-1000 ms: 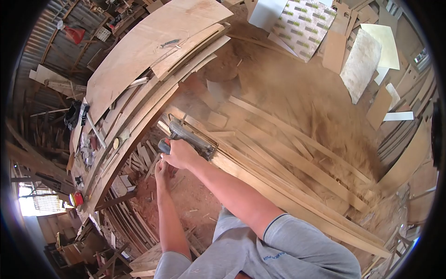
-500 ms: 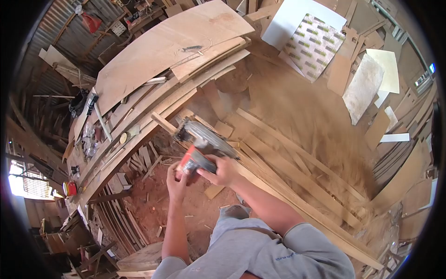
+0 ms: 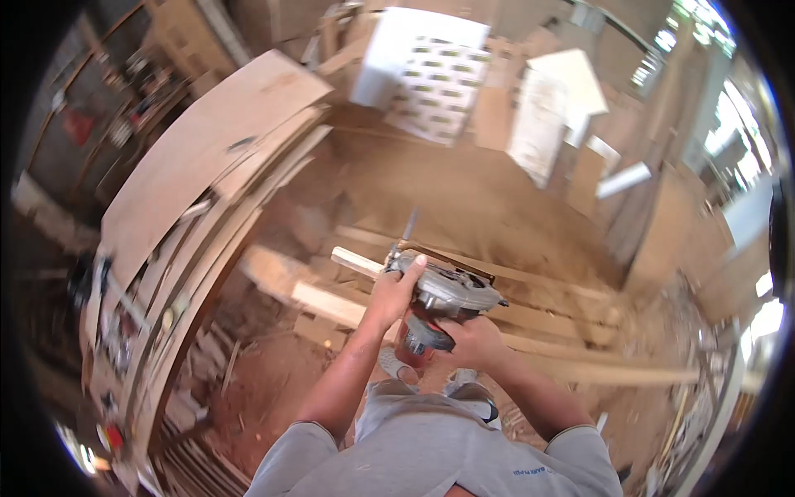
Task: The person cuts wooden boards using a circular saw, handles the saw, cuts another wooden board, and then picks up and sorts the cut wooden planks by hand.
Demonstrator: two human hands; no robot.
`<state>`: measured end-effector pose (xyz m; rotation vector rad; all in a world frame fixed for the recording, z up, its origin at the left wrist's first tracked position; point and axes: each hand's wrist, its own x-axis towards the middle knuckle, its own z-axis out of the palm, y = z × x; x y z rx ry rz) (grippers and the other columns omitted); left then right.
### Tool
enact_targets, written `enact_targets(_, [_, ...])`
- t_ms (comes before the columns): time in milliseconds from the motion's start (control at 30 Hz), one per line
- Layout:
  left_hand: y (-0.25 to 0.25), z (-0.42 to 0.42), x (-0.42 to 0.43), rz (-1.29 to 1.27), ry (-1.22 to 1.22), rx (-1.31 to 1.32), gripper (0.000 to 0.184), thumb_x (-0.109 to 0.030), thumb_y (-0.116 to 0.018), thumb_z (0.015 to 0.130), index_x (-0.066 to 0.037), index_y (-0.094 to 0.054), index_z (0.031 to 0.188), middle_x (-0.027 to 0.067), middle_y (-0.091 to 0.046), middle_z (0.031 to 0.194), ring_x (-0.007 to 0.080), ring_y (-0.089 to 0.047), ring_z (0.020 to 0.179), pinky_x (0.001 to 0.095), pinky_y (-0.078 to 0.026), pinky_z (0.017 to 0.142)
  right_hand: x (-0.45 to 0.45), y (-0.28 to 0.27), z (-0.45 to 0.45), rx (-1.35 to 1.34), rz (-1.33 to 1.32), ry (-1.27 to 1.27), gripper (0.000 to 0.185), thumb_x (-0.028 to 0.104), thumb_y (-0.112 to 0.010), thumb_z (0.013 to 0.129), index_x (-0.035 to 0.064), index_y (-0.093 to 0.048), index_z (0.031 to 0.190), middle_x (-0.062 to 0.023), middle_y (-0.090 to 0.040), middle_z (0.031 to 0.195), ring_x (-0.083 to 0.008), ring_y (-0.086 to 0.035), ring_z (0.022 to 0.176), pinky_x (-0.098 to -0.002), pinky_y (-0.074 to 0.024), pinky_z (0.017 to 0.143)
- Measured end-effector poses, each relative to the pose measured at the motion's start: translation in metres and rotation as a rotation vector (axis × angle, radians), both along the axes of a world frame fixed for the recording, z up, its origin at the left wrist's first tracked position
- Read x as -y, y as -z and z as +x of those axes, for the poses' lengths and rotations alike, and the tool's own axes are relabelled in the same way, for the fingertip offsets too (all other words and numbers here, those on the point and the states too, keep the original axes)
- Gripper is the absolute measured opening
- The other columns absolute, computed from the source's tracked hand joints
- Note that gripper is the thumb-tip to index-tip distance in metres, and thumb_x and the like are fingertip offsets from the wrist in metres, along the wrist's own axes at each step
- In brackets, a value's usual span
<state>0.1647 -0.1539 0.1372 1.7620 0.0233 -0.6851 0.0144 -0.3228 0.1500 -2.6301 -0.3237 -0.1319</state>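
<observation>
**A person grips a circular saw with both hands above timber in a dusty woodworking shop.**

Both hands are clamped on the saw, a little apart from each other. The left hand wraps the front end, thumb lying along the top; the right hand is closed round the dark rear handle. The saw, grey with a red lower part, is tilted in front of the grey T-shirt, right of the tabletop and well apart from its long right edge. Whether its base touches wood I cannot tell.

Just beyond the left hand, a narrow wood strip points toward the tabletop. Below it lies a pale plank, and a long board runs off to the right. Underfoot is reddish floor; beyond the saw spreads brown sawdust.

A broad plywood sheet covers the tabletop's far end, with a small dark tool near the sheet's right edge. Clear plastic lies along the left edge; by the near left corner sits a red object, too blurred to name.

Farther back, I see a white sheet behind a block-patterned panel, then a smeared white board overlapping a cream sheet.
</observation>
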Motion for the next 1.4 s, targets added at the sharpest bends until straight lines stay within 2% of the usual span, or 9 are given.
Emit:
enact_targets(133, [-0.002,-0.028,0.068,-0.264,0.147,-0.064,0.058,-0.059,-0.066,0.1,-0.003,-0.073,0.091,0.0011,-0.063,0.078,0.0121,-0.056,0.069,0.0288,-0.043,0.062,0.04,-0.004,-0.047,0.026,-0.111,0.122,0.06,0.044,-0.084,0.076,0.0121,-0.073,0.126,-0.0196,-0.076,0.104,-0.0383,-0.076,0.092,-0.0503,-0.0613,0.079])
enact_targets(333, [0.036,-0.106,0.094,-0.494,0.406,-0.021,0.04,-0.031,-0.062,0.105,0.001,-0.069,0.127,0.0029,-0.07,0.115,0.0124,-0.062,0.104,0.0317,-0.049,0.095,0.075,0.032,-0.131,0.262,-0.167,0.162,0.048,0.023,-0.072,0.086,0.0141,-0.071,0.134,-0.0181,-0.069,0.132,-0.0416,-0.065,0.124,-0.055,-0.0476,0.112])
enact_targets(567, [0.055,-0.152,0.077,-0.465,0.433,0.029,0.048,-0.026,-0.063,0.101,0.001,-0.063,0.14,0.0064,-0.068,0.133,0.017,-0.059,0.125,0.036,-0.043,0.112,0.072,0.042,-0.177,0.165,0.129,0.262,0.034,0.021,-0.064,0.099,0.0128,-0.072,0.13,-0.0155,-0.071,0.129,-0.0382,-0.066,0.121,-0.053,-0.0486,0.105])
enact_targets(733, [0.036,-0.192,0.064,-0.468,0.083,0.071,0.048,-0.019,-0.057,0.104,0.002,-0.056,0.147,0.0106,-0.064,0.14,0.0183,-0.058,0.127,0.0337,-0.044,0.111,0.052,0.069,-0.182,0.085,0.215,0.184,0.026,0.016,-0.06,0.098,0.0096,-0.073,0.119,-0.0167,-0.073,0.117,-0.0388,-0.069,0.111,-0.0559,-0.0496,0.095])
enact_targets(1000, [0.034,-0.228,0.076,-0.487,-0.173,0.219,0.05,-0.018,-0.056,0.112,0.004,-0.049,0.156,0.011,-0.059,0.146,0.0172,-0.056,0.131,0.0331,-0.044,0.113,0.074,0.062,-0.204,0.437,0.068,-0.039,0.031,0.031,-0.07,0.095,0.0065,-0.075,0.114,-0.0175,-0.074,0.117,-0.0361,-0.07,0.108,-0.054,-0.0526,0.095])
enact_targets(1100, [0.043,-0.223,0.072,-0.504,-0.166,0.273,0.049,-0.022,-0.056,0.112,0.004,-0.051,0.154,0.0093,-0.063,0.142,0.0162,-0.058,0.128,0.0318,-0.046,0.111,0.108,0.042,-0.233,0.076,0.465,-0.201,0.035,0.033,-0.073,0.096,0.0011,-0.075,0.111,-0.0225,-0.073,0.119,-0.0332,-0.073,0.106,-0.0478,-0.0555,0.092])
enact_targets(1200, [0.041,-0.224,0.071,-0.52,-0.155,0.26,0.05,-0.023,-0.056,0.113,0.004,-0.051,0.154,0.009,-0.063,0.143,0.016,-0.059,0.127,0.0313,-0.046,0.11,0.152,-0.018,-0.245,-0.196,0.613,0.282,0.041,0.039,-0.074,0.098,-0.0022,-0.075,0.103,-0.0198,-0.076,0.093,-0.0289,-0.075,0.081,-0.0414,-0.0575,0.073])
enact_targets(1300, [0.036,-0.227,0.071,-0.534,-0.146,0.224,0.051,-0.023,-0.056,0.113,0.004,-0.049,0.156,0.0094,-0.062,0.146,0.0165,-0.059,0.129,0.0313,-0.045,0.112,0.171,-0.007,-0.227,-0.129,0.499,0.337,0.042,0.039,-0.069,0.102,-0.0032,-0.073,0.097,-0.0126,-0.072,0.073,-0.0222,-0.07,0.063,-0.036,-0.0538,0.061])
enact_targets(1400, [0.032,-0.225,0.073,-0.542,-0.119,0.261,0.051,-0.021,-0.054,0.113,0.004,-0.047,0.158,0.0095,-0.059,0.15,0.0165,-0.057,0.132,0.0317,-0.043,0.115,0.174,-0.015,-0.218,-0.609,0.733,0.271,0.045,0.039,-0.064,0.106,-0.0038,-0.071,0.093,-0.0099,-0.072,0.076,-0.0165,-0.068,0.065,-0.0345,-0.0536,0.061])
